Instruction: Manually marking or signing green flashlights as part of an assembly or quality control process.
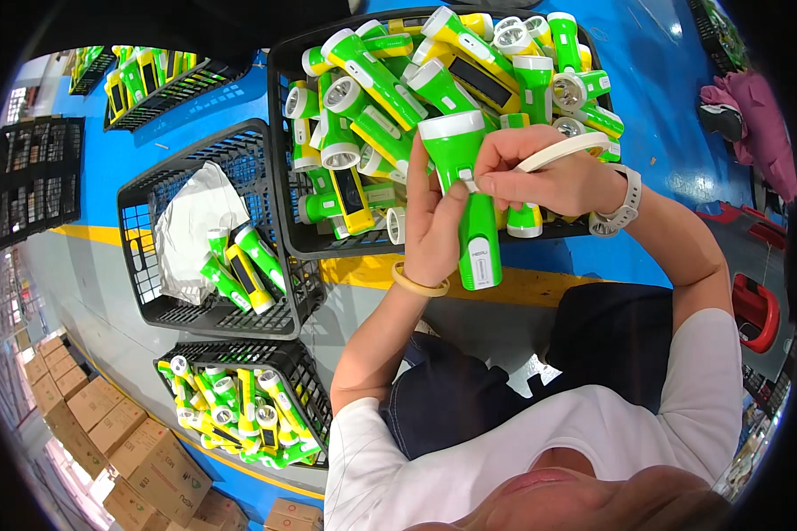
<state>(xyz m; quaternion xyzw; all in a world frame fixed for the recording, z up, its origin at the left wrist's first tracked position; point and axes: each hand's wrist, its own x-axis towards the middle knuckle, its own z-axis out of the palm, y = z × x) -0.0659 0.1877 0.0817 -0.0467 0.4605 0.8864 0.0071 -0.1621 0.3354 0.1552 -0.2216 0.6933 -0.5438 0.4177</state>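
My left hand (432, 232), a yellowish band on its wrist, grips a green and white flashlight (476, 226) by its body, head pointing away from me. My right hand (540, 177), with a white watch on the wrist, pinches at the flashlight's side just below the head. A thin white ring (565, 149) is also held in that hand. Both hands hover over the near rim of a big black crate (279, 150) piled with green, yellow and white flashlights (376, 75).
Left of it, a black crate (142, 203) holds a white bag (190, 221) and a few flashlights. Another crate of flashlights (305, 372) sits near my knee, one more (186, 84) farther off. Cardboard boxes (106, 420) stack at lower left. Pink cloth (762, 115) lies at right.
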